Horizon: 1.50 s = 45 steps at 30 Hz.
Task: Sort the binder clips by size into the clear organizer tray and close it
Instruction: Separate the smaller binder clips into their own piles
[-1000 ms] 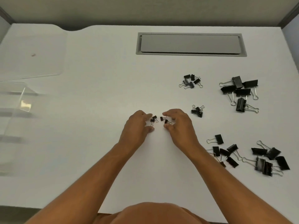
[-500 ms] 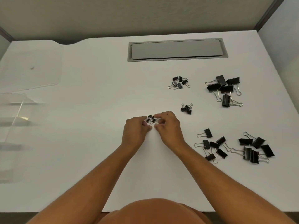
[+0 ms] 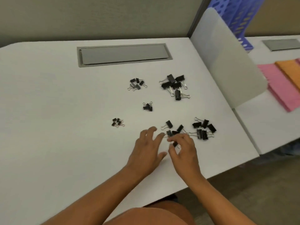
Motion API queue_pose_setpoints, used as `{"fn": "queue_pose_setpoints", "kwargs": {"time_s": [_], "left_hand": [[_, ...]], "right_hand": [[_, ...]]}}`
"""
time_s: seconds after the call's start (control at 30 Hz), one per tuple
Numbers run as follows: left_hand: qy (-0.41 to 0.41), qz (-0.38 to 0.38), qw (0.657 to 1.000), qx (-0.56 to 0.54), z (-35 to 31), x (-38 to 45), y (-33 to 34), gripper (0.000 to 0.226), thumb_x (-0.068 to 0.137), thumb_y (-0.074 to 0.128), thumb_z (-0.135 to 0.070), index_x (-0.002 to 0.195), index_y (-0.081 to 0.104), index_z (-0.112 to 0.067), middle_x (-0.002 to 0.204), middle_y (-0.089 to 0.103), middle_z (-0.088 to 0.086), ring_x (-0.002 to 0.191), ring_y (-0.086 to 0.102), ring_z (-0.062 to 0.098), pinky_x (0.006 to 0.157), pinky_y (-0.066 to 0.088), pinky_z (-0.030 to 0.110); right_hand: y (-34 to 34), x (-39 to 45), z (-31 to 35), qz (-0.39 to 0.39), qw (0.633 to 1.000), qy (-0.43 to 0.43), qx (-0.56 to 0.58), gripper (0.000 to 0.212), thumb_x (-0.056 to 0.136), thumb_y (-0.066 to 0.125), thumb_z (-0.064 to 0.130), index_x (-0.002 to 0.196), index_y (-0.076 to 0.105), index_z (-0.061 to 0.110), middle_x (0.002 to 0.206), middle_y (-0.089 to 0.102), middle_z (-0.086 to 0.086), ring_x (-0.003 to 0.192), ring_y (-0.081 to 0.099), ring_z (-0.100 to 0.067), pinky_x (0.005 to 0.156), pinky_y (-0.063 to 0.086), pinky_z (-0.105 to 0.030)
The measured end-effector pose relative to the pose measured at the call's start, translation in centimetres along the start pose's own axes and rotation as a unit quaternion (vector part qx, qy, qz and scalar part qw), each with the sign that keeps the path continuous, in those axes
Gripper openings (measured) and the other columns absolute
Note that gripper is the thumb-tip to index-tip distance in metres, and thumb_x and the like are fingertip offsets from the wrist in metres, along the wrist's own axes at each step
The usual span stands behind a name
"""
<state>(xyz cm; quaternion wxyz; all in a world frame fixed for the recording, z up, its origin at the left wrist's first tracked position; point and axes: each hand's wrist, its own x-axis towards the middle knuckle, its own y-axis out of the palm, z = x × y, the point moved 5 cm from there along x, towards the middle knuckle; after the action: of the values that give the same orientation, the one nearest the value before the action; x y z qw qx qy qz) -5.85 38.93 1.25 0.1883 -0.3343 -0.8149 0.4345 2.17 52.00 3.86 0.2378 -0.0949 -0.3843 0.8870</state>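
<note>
Both hands have moved right from the tiny clips point(image 3: 118, 122) to the medium clips point(image 3: 172, 129) on the surface point(image 3: 65, 127). The right hand point(image 3: 183, 148) pinches one; the left hand point(image 3: 146, 148) is spread, holding nothing. Light, stiff; take the black body.

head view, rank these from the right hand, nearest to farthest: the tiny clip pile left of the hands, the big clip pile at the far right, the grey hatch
1. Tiny clip pile, on the table left of the right hand.
2. Big clip pile, farther back, slightly to the right.
3. Grey hatch, at the desk's back edge.
</note>
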Motion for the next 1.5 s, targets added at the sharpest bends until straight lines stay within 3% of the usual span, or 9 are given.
{"fn": "queue_pose_setpoints", "kwargs": {"time_s": [0.13, 0.3, 0.4, 0.47, 0.57, 0.67, 0.93, 1.07, 1.5], "left_hand": [[0.071, -0.009, 0.995, 0.066, -3.3, 2.8, 4.2, 0.058, 0.103, 0.049, -0.050, 0.154, 0.044, -0.023, 0.165, 0.035, 0.014, 0.154, 0.026, 0.044, 0.117, 0.032, 0.067], [0.065, 0.023, 0.988, 0.136, -4.2, 6.2, 6.8, 0.072, 0.100, 0.030, -0.071, 0.163, 0.029, -0.036, 0.175, 0.014, 0.005, 0.161, 0.001, 0.042, 0.121, 0.010, 0.075], [0.040, 0.043, 0.986, 0.156, -4.0, 7.7, 7.7, 0.071, 0.100, 0.026, -0.075, 0.163, 0.025, -0.043, 0.176, 0.014, -0.001, 0.161, 0.001, 0.043, 0.120, 0.010, 0.076], [0.020, 0.040, 0.985, 0.165, -4.1, 7.9, 8.4, 0.067, 0.101, 0.028, -0.074, 0.161, 0.032, -0.043, 0.173, 0.023, -0.003, 0.160, 0.009, 0.043, 0.120, 0.011, 0.075], [-0.002, 0.017, 0.985, 0.170, -4.3, 7.9, 8.7, 0.058, 0.102, 0.038, -0.066, 0.150, 0.052, -0.036, 0.164, 0.041, -0.002, 0.155, 0.027, 0.041, 0.120, 0.017, 0.071], [-0.021, -0.035, 0.989, 0.140, -3.6, 7.1, 8.2, 0.045, 0.103, 0.049, -0.055, 0.134, 0.064, -0.026, 0.154, 0.051, 0.001, 0.150, 0.036, 0.037, 0.121, 0.026, 0.061], [-0.162, -0.149, 0.963, 0.157, -0.6, 1.2, 6.3, 0.041, 0.103, 0.058, -0.046, 0.127, 0.067, -0.015, 0.146, 0.058, 0.009, 0.145, 0.043, 0.039, 0.116, 0.037, 0.057], [-0.224, -0.200, 0.940, 0.163, -0.1, 0.1, 5.9, 0.041, 0.102, 0.060, -0.045, 0.124, 0.068, -0.012, 0.142, 0.059, 0.012, 0.141, 0.046, 0.040, 0.116, 0.038, 0.055], [-0.220, -0.192, 0.943, 0.158, -0.5, 0.6, 6.1, 0.039, 0.101, 0.061, -0.048, 0.125, 0.068, -0.018, 0.146, 0.056, 0.006, 0.145, 0.045, 0.033, 0.121, 0.029, 0.058]], "right_hand": [[-2.4, 0.0, -3.1, -0.071, 0.996, -0.004, -0.059, 0.027, 0.096, 0.065, 0.010, 0.121, 0.067, 0.021, 0.123, 0.054, 0.005, 0.121, 0.049, -0.016, 0.101, 0.049, -0.036], [-5.4, 3.1, -8.8, -0.080, 0.982, -0.045, -0.164, 0.050, 0.093, 0.070, 0.024, 0.140, 0.053, 0.024, 0.140, 0.050, -0.005, 0.131, 0.046, -0.027, 0.103, 0.048, -0.055], [-6.4, 6.4, -12.5, -0.021, 0.968, -0.021, -0.249, 0.068, 0.094, 0.064, 0.052, 0.155, 0.040, 0.031, 0.157, 0.038, -0.009, 0.147, 0.033, -0.038, 0.115, 0.034, -0.066], [-6.1, 7.7, -14.5, 0.034, 0.966, -0.010, -0.256, 0.077, 0.094, 0.057, 0.066, 0.161, 0.029, 0.038, 0.167, 0.025, -0.007, 0.155, 0.018, -0.042, 0.119, 0.022, -0.070], [-5.1, 9.4, -15.5, 0.088, 0.964, -0.046, -0.245, 0.079, 0.095, 0.048, 0.073, 0.163, 0.022, 0.042, 0.172, 0.015, -0.002, 0.159, 0.009, -0.040, 0.123, 0.013, -0.071], [-4.2, 10.2, -15.0, 0.102, 0.963, -0.090, -0.233, 0.072, 0.097, 0.047, 0.071, 0.160, 0.030, 0.040, 0.170, 0.022, 0.001, 0.159, 0.011, -0.037, 0.123, 0.011, -0.072], [-0.9, 11.2, -11.2, 0.178, 0.939, -0.218, -0.199, 0.060, 0.100, 0.050, 0.063, 0.151, 0.045, 0.031, 0.168, 0.030, 0.002, 0.160, 0.011, -0.034, 0.126, 0.007, -0.068], [-1.2, 11.9, -11.4, 0.176, 0.927, -0.253, -0.214, 0.058, 0.101, 0.045, 0.063, 0.146, 0.051, 0.028, 0.163, 0.037, 0.002, 0.155, 0.023, -0.035, 0.123, 0.017, -0.067], [-2.5, 10.6, -12.9, 0.160, 0.919, -0.269, -0.238, 0.056, 0.102, 0.047, 0.055, 0.147, 0.053, 0.022, 0.163, 0.041, -0.003, 0.154, 0.027, -0.038, 0.122, 0.021, -0.066]]}}
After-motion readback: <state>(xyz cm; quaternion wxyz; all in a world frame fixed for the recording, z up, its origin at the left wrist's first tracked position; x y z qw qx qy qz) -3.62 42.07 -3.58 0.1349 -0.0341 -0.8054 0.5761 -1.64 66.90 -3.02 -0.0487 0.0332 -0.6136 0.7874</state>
